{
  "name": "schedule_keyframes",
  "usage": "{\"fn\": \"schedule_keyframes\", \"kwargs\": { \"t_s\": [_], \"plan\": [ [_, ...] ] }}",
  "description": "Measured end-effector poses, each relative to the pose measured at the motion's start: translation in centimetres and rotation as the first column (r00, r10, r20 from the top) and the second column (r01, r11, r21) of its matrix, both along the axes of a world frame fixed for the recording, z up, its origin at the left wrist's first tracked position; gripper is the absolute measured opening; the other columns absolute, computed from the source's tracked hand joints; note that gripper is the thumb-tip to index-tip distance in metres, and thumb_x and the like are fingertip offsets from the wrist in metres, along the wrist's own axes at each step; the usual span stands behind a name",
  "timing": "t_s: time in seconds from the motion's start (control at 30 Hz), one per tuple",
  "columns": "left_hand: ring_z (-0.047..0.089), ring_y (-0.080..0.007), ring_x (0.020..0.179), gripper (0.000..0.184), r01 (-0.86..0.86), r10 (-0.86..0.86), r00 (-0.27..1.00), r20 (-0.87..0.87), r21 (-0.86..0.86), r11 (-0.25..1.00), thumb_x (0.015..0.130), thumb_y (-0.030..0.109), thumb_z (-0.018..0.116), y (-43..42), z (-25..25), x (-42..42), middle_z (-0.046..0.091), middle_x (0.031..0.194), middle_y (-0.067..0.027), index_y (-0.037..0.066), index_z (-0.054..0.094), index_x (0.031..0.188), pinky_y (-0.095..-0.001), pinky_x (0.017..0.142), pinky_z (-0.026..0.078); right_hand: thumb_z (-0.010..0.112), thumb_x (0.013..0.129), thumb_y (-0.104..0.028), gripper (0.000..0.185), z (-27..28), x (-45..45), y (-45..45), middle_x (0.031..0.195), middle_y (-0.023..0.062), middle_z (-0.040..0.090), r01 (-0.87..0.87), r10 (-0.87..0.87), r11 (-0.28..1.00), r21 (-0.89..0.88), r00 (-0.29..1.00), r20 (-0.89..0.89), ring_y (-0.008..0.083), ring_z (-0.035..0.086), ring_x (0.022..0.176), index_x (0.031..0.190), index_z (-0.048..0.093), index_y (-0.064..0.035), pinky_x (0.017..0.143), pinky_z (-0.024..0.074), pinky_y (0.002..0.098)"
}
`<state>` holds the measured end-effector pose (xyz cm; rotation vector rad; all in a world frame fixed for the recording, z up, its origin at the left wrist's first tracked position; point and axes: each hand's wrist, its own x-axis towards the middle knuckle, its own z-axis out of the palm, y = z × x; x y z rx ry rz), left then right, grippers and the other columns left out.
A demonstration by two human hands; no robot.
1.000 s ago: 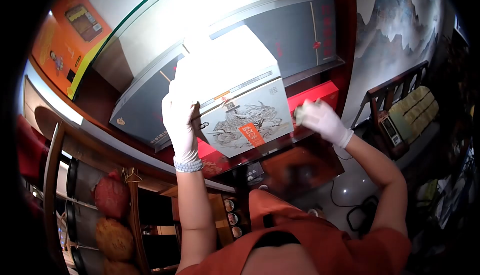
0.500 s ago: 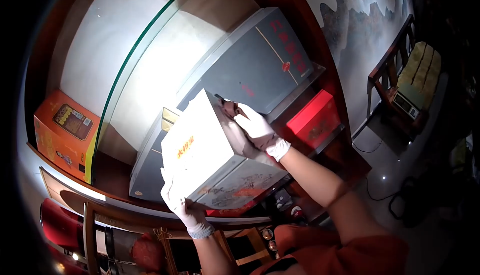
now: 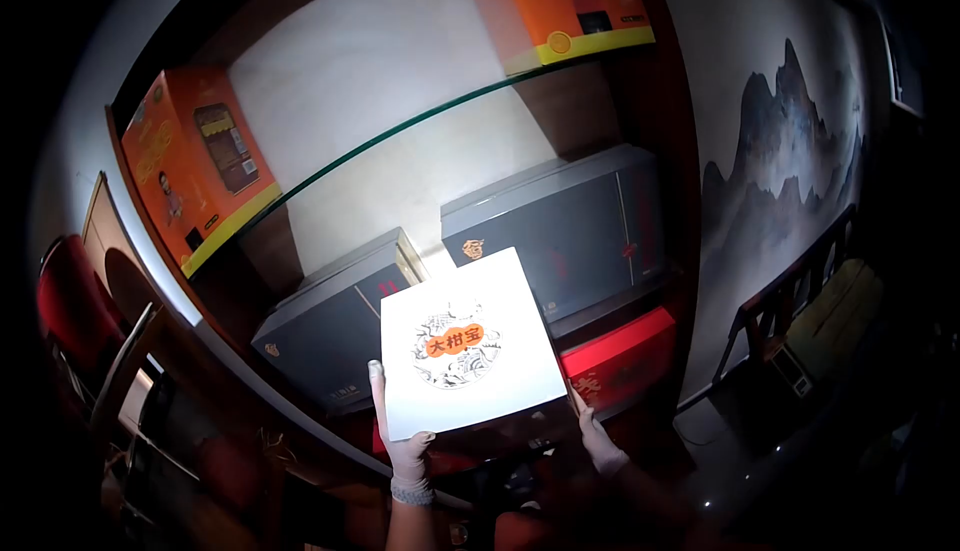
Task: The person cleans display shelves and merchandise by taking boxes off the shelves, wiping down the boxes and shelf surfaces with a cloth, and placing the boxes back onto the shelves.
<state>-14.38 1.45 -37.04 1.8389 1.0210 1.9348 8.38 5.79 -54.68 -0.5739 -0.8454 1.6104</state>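
A white square gift box with an orange label and dark line drawings faces me, raised in front of the shelves. My left hand, in a white glove, grips its lower left corner, fingers along the left side and thumb at the bottom edge. On the box's lower right side my right hand, also gloved, is closed against the edge; part of its fingers is hidden behind the box. Behind the box stand a dark grey gift box on the right and a second grey gift box on the left.
A glass shelf crosses above, carrying an orange box at left and another orange box at right. A red box sits lower right. Beyond is a wooden bench by a wall with a mountain mural.
The white box has turned so its printed top faces me squarely. My right hand has moved from its upper side down to the lower right edge. The view has rotated and shifted.
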Motion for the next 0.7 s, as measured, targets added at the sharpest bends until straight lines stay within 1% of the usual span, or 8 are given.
{"fn": "schedule_keyframes", "kwargs": {
  "t_s": [0.03, 0.13, 0.27, 0.37, 0.4, 0.5, 0.63, 0.7],
  "plan": [
    [0.032, -0.0273, 0.139, 0.118, 0.022, -0.022, 1.0, 0.013, -0.046, 0.999, 0.069, 0.068, 0.074, -1.0, 0.2, -0.1, 0.029, 0.153, -0.0175, -0.005, 0.024, 0.147, -0.0414, 0.114, 0.027, 0.039, 0.101, -0.052, 0.071, 0.0, -0.4, -1.3, 0.15, 0.0083, 0.036, 0.033, -0.022, 0.994, 0.102, 0.994, -0.11, 0.0187, 0.035, 0.136, 0.15, 0.027, -0.0005, 0.113, 0.027, 0.0323],
    [0.045, -0.0248, 0.126, 0.103, 0.121, -0.112, 0.981, 0.158, -0.05, 0.991, 0.064, 0.055, 0.085, -3.9, -0.8, -0.3, 0.044, 0.136, -0.0148, -0.002, 0.035, 0.135, -0.0397, 0.106, 0.039, 0.059, 0.094, -0.034, 0.079, 1.6, 2.3, -1.7, 0.153, 0.0157, 0.027, 0.084, -0.121, 0.907, 0.412, 0.99, 0.066, 0.0213, 0.028, 0.141, 0.151, 0.017, 0.0007, 0.115, 0.0254, 0.034],
    [0.048, -0.0216, 0.118, 0.103, 0.068, -0.084, 0.976, 0.201, 0.086, 0.994, 0.059, 0.053, 0.09, -8.4, 3.3, 2.0, 0.046, 0.127, -0.0124, 0.002, 0.036, 0.131, -0.0377, 0.102, 0.04, 0.071, 0.078, 0.002, 0.09, 6.8, 4.9, -2.7, 0.148, 0.0185, 0.037, 0.135, -0.285, 0.877, 0.461, 0.919, 0.272, 0.0249, 0.054, 0.119, 0.15, 0.017, 0.0039, 0.104, 0.0427, 0.0365],
    [0.039, -0.0264, 0.131, 0.109, -0.066, 0.054, 0.996, 0.074, 0.174, 0.983, 0.068, 0.077, 0.067, -11.4, 13.4, 3.7, 0.037, 0.137, -0.0131, 0.001, 0.032, 0.138, -0.0427, 0.109, 0.035, 0.069, 0.077, 0.002, 0.074, 18.4, 5.7, -4.0, 0.127, 0.0147, 0.055, 0.064, -0.354, 0.753, 0.655, 0.879, 0.32, 0.0229, 0.06, 0.108, 0.141, 0.032, 0.004, 0.086, 0.053, 0.0335],
    [0.042, -0.0251, 0.127, 0.11, 0.039, -0.088, 0.983, 0.163, 0.285, 0.958, 0.064, 0.065, 0.08, -11.5, 17.0, 3.9, 0.04, 0.136, -0.0133, 0.001, 0.032, 0.14, -0.0406, 0.106, 0.038, 0.069, 0.078, 0.001, 0.067, 21.7, 5.9, -4.0, 0.121, 0.0132, 0.059, 0.045, -0.38, 0.716, 0.697, 0.862, 0.335, 0.0217, 0.061, 0.105, 0.137, 0.037, 0.0038, 0.081, 0.0545, 0.0316],
    [0.054, -0.0182, 0.118, 0.072, 0.241, -0.252, 0.968, -0.018, 0.365, 0.899, 0.088, 0.05, 0.066, -10.7, 27.2, 2.2, 0.059, 0.124, -0.0102, 0.003, 0.045, 0.139, -0.0299, 0.096, 0.047, 0.059, 0.085, -0.01, 0.039, 32.5, 4.0, -4.2, 0.089, 0.0071, 0.063, 0.117, -0.346, 0.657, 0.745, 0.924, 0.16, 0.0117, 0.062, 0.074, 0.122, 0.053, 0.0014, 0.062, 0.0512, 0.0259],
    [0.061, -0.0185, 0.106, 0.065, 0.198, -0.189, 0.98, -0.066, 0.449, 0.871, 0.089, 0.057, 0.06, -4.2, 42.3, -2.0, 0.061, 0.123, -0.0058, 0.008, 0.057, 0.131, -0.0289, 0.091, 0.048, 0.065, 0.089, -0.01, 0.024, 42.4, 1.2, -0.2, 0.092, 0.0055, 0.062, 0.186, -0.333, 0.572, 0.799, 0.943, 0.019, 0.0125, 0.06, 0.071, 0.109, 0.055, -0.0015, 0.06, 0.0525, 0.0267],
    [0.057, -0.021, 0.112, 0.049, 0.21, -0.242, 0.97, 0.003, 0.485, 0.849, 0.086, 0.03, 0.073, -3.0, 44.4, -0.9, 0.063, 0.119, -0.0126, 0.001, 0.059, 0.122, -0.0347, 0.095, 0.046, 0.065, 0.091, -0.015, 0.022, 45.2, 0.3, 2.4, 0.086, 0.0046, 0.061, 0.178, -0.305, 0.672, 0.719, 0.951, 0.05, 0.0112, 0.06, 0.073, 0.107, 0.057, -0.002, 0.061, 0.0521, 0.0272]
  ]
}}
